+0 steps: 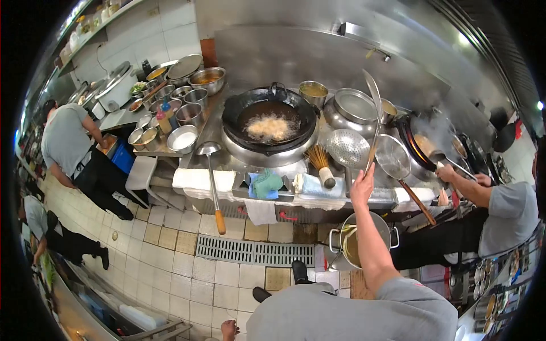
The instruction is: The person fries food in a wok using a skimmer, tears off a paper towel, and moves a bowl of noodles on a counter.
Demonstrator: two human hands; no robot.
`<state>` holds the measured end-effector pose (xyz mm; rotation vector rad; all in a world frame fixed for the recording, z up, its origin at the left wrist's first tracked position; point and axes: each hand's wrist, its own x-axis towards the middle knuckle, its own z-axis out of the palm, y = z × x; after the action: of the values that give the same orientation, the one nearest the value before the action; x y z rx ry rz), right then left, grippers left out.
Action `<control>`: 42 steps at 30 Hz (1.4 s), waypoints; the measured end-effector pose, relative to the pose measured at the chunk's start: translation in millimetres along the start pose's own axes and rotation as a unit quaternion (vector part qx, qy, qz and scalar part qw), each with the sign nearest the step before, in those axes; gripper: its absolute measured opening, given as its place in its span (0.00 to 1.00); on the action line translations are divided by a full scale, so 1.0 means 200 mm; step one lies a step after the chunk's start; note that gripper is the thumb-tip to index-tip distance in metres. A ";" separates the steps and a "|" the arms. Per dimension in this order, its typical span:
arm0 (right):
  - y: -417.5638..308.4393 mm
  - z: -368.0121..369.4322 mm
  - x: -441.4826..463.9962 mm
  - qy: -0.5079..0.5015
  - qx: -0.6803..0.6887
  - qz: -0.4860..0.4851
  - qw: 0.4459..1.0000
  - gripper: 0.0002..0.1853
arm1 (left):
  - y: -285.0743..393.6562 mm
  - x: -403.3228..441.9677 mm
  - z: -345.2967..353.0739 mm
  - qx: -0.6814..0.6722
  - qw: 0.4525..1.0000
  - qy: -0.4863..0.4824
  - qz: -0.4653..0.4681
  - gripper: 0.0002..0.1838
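My right hand is closed around the wooden handle of a long metal ladle, held upright with its head seen nearly edge-on. Near that hand lie a perforated skimmer and a wire-mesh strainer. A bamboo brush rests to their left. In the black wok a pale, foamy mass of food bubbles in dark oil. My left hand hangs low at the bottom edge, small in view, fingers curled; whether anything is in it is hidden.
Another ladle juts over the counter's front edge. A large pot stands below my right arm. Bowls and tins, including a metal bowl, crowd the left. One co-worker cooks at right; others stand at left. A drain grate crosses the floor.
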<state>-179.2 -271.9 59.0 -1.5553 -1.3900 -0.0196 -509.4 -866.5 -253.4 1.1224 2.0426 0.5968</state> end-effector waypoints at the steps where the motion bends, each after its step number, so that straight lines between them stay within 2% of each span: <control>1: 0.07 0.04 0.05 -0.015 -0.007 0.001 1.000 0.28 | 0.06 0.02 0.03 -0.123 0.985 0.010 -0.122 0.09; 4: 0.41 0.16 0.27 -0.110 -0.055 0.027 0.992 0.28 | 0.10 0.07 0.12 -0.245 0.943 0.001 -0.225 0.15; 5: 0.47 0.18 0.31 -0.151 -0.076 0.040 0.985 0.28 | 0.14 0.08 0.13 -0.251 0.942 -0.004 -0.224 0.15; 7: 0.31 0.02 0.35 -0.160 -0.017 0.039 0.986 0.27 | 0.44 0.11 0.06 -0.264 0.927 0.022 -0.265 0.13; 8: 0.24 -0.03 0.35 -0.166 0.014 0.036 0.985 0.26 | 0.47 0.13 0.08 -0.256 0.927 0.023 -0.272 0.12; 9: 0.26 0.00 0.32 -0.075 0.028 -0.085 0.993 0.24 | 0.48 0.14 0.10 -0.247 0.927 0.023 -0.279 0.12; 11: 0.27 0.06 0.33 -0.164 0.092 -0.029 0.982 0.24 | 0.49 0.16 0.14 -0.235 0.933 0.014 -0.273 0.11; 13: 0.06 0.03 0.32 -0.241 0.176 0.027 0.954 0.22 | 0.49 0.15 0.14 -0.225 0.944 -0.005 -0.242 0.11; 16: -0.16 0.13 0.38 -0.360 0.212 0.096 0.903 0.19 | 0.57 0.15 0.12 -0.264 0.917 0.034 -0.298 0.11; 18: -0.07 0.40 0.41 -0.341 0.209 0.032 0.916 0.17 | 0.56 0.15 0.10 -0.240 0.924 0.046 -0.295 0.12; 19: -0.08 0.48 0.40 -0.348 0.219 0.041 0.911 0.16 | 0.55 0.14 0.10 -0.229 0.926 0.054 -0.295 0.13; 20: -0.09 0.55 0.39 -0.356 0.228 0.051 0.905 0.15 | 0.53 0.13 0.11 -0.268 0.903 0.072 -0.326 0.13; 22: -0.22 0.59 0.37 -0.401 0.265 0.154 0.863 0.12 | 0.48 0.11 0.13 -0.347 0.848 0.111 -0.385 0.14; 23: -0.29 0.56 0.36 -0.453 0.343 0.285 0.772 0.06 | 0.45 0.09 0.15 -0.360 0.840 0.118 -0.390 0.14; 26: -0.35 0.64 0.27 -0.483 0.436 0.403 0.644 0.06 | 0.40 -0.01 0.22 -0.367 0.820 0.147 -0.413 0.13; 29: -0.47 0.67 0.19 -0.507 0.447 0.429 0.599 0.07 | 0.57 -0.15 0.21 -0.233 0.906 0.107 -0.336 0.12; 31: -0.51 0.71 0.17 -0.531 0.461 0.430 0.566 0.07 | 0.38 -0.22 0.40 -0.162 0.930 0.106 -0.314 0.11; 32: -0.53 0.70 0.17 -0.536 0.461 0.425 0.565 0.06 | 0.31 -0.24 0.47 -0.126 0.940 0.105 -0.300 0.11; 35: -0.68 0.55 0.15 -0.547 0.465 0.394 0.574 0.04 | 0.31 -0.21 0.46 -0.167 0.916 0.099 -0.350 0.11; 38: -0.73 0.51 0.11 -0.555 0.432 0.295 0.647 0.03 | 0.34 -0.23 0.49 -0.211 0.885 0.090 -0.405 0.10; 39: -0.73 0.52 0.10 -0.556 0.408 0.258 0.676 0.08 | 0.34 -0.24 0.50 -0.226 0.883 0.119 -0.394 0.10; 41: -0.76 0.47 0.08 -0.543 0.376 0.231 0.714 0.09 | 0.40 -0.21 0.44 -0.253 0.876 0.179 -0.370 0.09; 42: -0.80 0.47 0.08 -0.537 0.362 0.213 0.732 0.10 | 0.46 -0.17 0.37 -0.277 0.865 0.175 -0.381 0.09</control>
<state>-347.7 -225.7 123.3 -1.1076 -1.4838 1.7451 -392.5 -843.8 -225.8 -0.1674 2.1696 0.9157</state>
